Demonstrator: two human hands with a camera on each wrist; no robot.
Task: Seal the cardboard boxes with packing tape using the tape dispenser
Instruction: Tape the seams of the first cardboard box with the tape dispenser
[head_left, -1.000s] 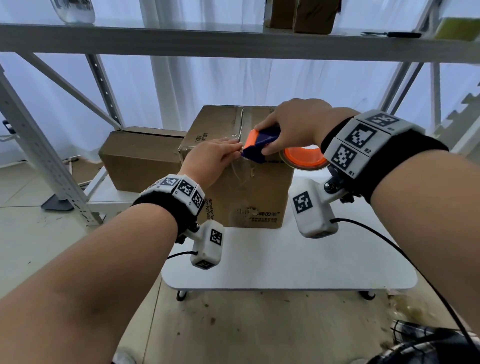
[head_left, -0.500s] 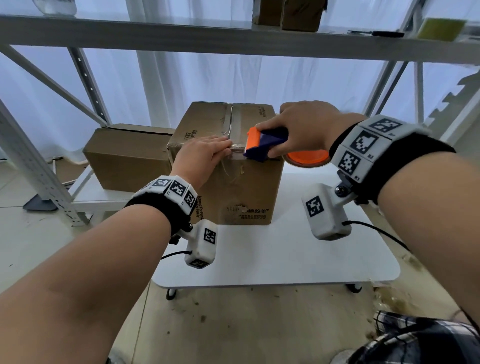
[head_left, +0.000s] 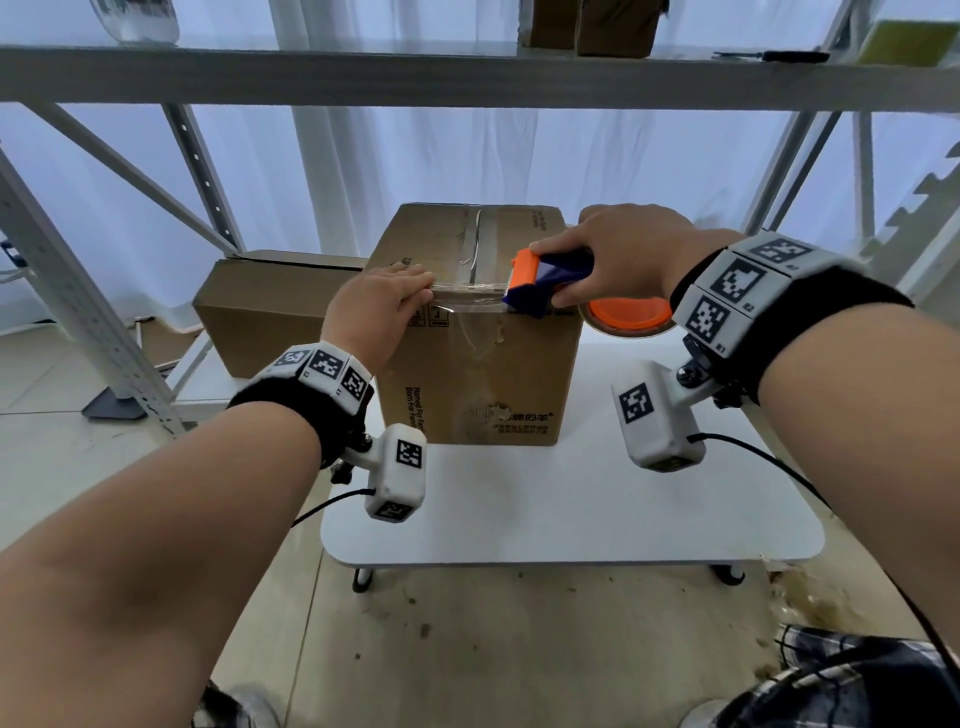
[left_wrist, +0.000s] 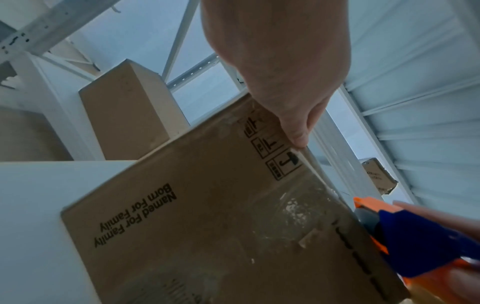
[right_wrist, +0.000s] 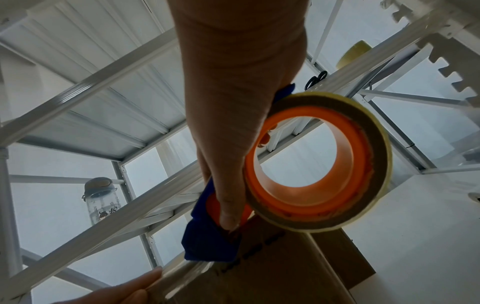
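A brown cardboard box (head_left: 467, 364) stands on the white table (head_left: 571, 509), with an older tape strip running down the middle of its top. My left hand (head_left: 387, 306) lies flat over the near top edge, pressing the end of a clear tape strip (head_left: 467, 297) onto the cardboard. My right hand (head_left: 618, 254) grips the blue and orange tape dispenser (head_left: 545, 280) at the box's near right corner, the tape roll (head_left: 628, 317) hanging past the side. The strip runs taut from my left fingers to the dispenser. The right wrist view shows the roll (right_wrist: 319, 160) and the dispenser's head (right_wrist: 207, 240) on the box edge.
A second cardboard box (head_left: 270, 306) sits on a low shelf to the left. A metal rack beam (head_left: 467, 78) crosses overhead, carrying more boxes (head_left: 587, 26), scissors (head_left: 774, 56) and a jar (head_left: 135, 21). Bare table shows in front of the box.
My right hand has drawn the dispenser rightward along the near top edge to the right corner, paying out more tape. My left hand stays pressed at the strip's end.
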